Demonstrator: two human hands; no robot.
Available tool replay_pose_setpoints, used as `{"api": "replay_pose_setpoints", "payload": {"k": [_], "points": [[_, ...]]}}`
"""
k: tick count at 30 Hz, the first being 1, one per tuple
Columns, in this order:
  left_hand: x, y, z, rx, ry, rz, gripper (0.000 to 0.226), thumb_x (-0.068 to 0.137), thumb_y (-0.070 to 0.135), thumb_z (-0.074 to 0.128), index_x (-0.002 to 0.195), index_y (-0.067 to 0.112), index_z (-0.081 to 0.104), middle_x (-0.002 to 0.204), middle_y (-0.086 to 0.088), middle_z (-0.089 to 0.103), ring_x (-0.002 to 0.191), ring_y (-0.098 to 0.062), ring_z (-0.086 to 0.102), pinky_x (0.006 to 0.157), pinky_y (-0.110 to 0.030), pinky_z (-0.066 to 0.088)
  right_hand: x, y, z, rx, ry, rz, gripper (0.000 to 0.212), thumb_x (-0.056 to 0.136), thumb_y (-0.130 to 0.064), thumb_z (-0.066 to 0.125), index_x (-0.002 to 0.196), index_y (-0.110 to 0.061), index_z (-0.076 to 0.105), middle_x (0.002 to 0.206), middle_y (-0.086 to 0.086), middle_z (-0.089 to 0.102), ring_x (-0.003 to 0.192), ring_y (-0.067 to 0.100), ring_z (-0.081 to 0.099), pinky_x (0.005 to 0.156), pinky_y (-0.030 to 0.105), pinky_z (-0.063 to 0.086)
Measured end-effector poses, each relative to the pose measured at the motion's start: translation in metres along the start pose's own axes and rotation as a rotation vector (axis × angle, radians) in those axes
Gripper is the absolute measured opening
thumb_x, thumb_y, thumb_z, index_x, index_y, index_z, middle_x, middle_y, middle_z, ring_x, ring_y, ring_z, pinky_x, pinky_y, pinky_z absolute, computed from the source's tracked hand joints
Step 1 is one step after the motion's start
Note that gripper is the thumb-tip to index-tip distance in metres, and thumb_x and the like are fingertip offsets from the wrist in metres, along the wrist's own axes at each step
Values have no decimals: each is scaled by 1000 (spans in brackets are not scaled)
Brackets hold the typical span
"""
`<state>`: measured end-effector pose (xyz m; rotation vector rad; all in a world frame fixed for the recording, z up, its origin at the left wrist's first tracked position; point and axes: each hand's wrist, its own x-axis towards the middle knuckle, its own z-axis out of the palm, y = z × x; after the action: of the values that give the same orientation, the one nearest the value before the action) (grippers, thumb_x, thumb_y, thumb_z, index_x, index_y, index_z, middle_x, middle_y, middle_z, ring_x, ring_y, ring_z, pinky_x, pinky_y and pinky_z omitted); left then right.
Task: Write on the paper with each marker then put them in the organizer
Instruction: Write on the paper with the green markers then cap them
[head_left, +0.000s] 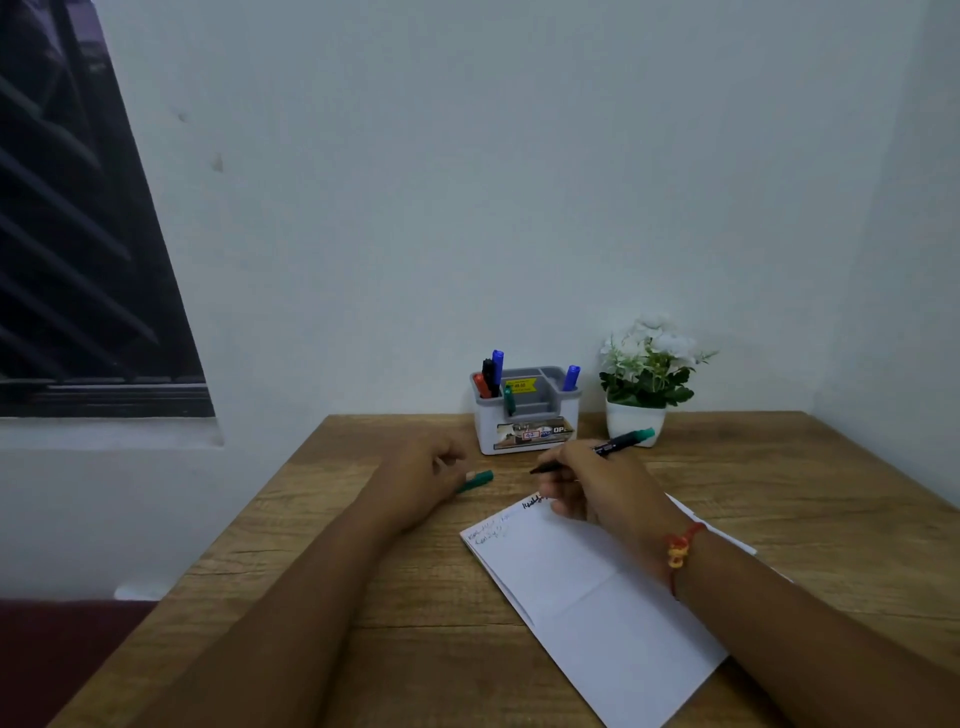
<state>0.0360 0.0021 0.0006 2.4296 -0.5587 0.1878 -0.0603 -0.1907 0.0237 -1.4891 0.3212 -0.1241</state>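
Paper (597, 597) lies lower right, the right hand (597, 486) at its top edge gripping a green-ended marker (623, 441), the left hand (421, 478) curled against a green cap (478, 480), hold unclear.

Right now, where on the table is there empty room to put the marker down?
Bare wood lies right of the white paper sheet, up to the wooden table's edge, and between paper and left forearm. Crowded at the back: grey-and-white plastic organizer, white flower pot, left hand, right hand.
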Motion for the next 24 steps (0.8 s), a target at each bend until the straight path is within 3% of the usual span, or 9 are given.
{"api": "replay_pose_setpoints", "payload": {"k": [3,7,13,17,24], "points": [[3,0,6,82,-57,8,36,87,37,67,121,25,64,113,6,63,94,-7,56,79,-23,46,1,2,-4,-59,-9,-80,15,99,-11,55,92,-8,68,76,10,73,65,15,68,53,25,56],[4,0,9,101,-104,29,29,88,34,67,115,25,69,111,5,67,89,-4,54,71,-20,42,0,5,-9,-134,10,-169,4,95,-13,67,94,-10,71,78,9,72,69,12,66,56,21,56],[2,2,4,28,-26,63,18,89,26,67,106,26,71,99,11,66,85,-1,53,70,-16,41,0,1,-8,99,9,-56,22,100,-15,53,101,-7,73,86,14,75,72,17,70,59,27,57],[-3,9,-1,-120,11,48,20,91,29,64,110,32,69,100,14,67,95,-3,57,82,-25,46,-1,-2,-10,148,9,-96,23,101,-14,50,104,-7,71,87,14,76,74,19,71,59,26,58],[-7,20,-2,-193,15,107,22,91,25,63,111,32,70,96,23,65,91,7,55,73,-12,38,0,-2,-11,169,7,-114,20,101,-18,55,94,-9,71,80,12,77,68,18,72,56,26,58]]}}
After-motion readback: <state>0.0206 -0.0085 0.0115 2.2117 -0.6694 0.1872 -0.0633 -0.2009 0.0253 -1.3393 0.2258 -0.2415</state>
